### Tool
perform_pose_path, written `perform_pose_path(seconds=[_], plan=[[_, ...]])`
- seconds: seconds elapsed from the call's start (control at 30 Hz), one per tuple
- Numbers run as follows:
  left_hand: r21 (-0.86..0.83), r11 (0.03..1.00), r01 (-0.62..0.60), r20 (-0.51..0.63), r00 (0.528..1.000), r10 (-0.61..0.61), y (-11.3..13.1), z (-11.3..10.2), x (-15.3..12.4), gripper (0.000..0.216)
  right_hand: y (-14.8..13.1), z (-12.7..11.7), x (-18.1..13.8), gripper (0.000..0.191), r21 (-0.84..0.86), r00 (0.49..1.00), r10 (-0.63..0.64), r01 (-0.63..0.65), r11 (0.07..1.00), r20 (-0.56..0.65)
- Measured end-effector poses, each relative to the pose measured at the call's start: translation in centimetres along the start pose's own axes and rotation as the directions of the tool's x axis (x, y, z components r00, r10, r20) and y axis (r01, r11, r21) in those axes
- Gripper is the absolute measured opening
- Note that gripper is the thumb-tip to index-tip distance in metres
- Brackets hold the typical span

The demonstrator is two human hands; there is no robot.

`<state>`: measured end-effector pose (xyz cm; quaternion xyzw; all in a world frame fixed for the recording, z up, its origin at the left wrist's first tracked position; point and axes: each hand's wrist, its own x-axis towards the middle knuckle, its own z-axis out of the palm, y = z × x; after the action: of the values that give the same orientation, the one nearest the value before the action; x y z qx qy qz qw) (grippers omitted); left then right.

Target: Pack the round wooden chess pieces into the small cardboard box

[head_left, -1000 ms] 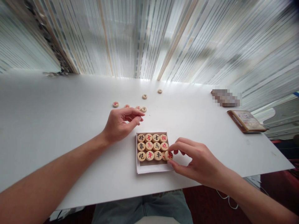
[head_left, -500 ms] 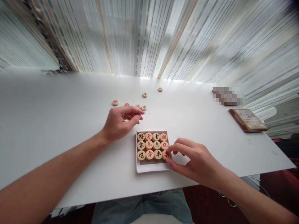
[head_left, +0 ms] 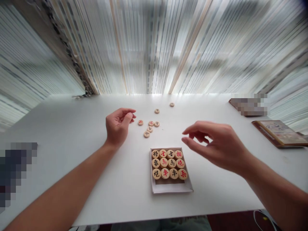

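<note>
A shallow white box (head_left: 171, 188) lies on the white table (head_left: 72, 128) and holds three rows of round wooden chess pieces (head_left: 169, 163) with red and black characters. Several loose pieces (head_left: 149, 129) lie just beyond it, with two more farther back (head_left: 157, 111). My left hand (head_left: 118, 126) rests left of the loose pieces. Its fingers are curled against the thumb, and I cannot see what is inside them. My right hand (head_left: 216, 142) hovers above and to the right of the box, fingers apart and holding nothing.
A brown flat booklet or lid (head_left: 280, 133) lies at the table's right edge, with a blurred patch (head_left: 250, 105) behind it. Another blurred patch (head_left: 14, 170) is at the far left. Striped blinds (head_left: 154, 48) hang behind the table, whose front edge is close to me.
My right hand let go of the red piece at the box's bottom right corner and lifted away to the right. My left hand drew back left from the loose pieces. The view shifted.
</note>
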<state>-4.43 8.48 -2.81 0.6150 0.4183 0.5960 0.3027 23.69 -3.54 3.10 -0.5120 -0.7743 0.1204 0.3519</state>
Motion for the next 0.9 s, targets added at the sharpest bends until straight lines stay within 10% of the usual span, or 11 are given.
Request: perform_pose_path(seconds=[0.27, 0.6, 0.9], plan=[[0.158, 0.987, -0.03, 0.01, 1.0, 0.029, -1.7, -0.6, 0.4, 0.02, 4.7, 4.7, 10.5, 0.018, 0.346, 0.953, 0.295, -0.254, 0.903, -0.069], [0.316, 0.943, -0.103, 0.146, 0.987, 0.059, -0.8, 0.4, -0.7, 0.016, 8.0, 8.0, 8.3, 0.031, 0.304, 0.965, 0.222, -0.255, 0.918, 0.14], [0.336, 0.94, -0.055, 0.201, 0.979, -0.014, -0.8, 0.4, -0.9, 0.016, 7.9, 9.0, 7.8, 0.029, 0.338, 0.985, 0.15, -0.169, 0.926, 0.082]])
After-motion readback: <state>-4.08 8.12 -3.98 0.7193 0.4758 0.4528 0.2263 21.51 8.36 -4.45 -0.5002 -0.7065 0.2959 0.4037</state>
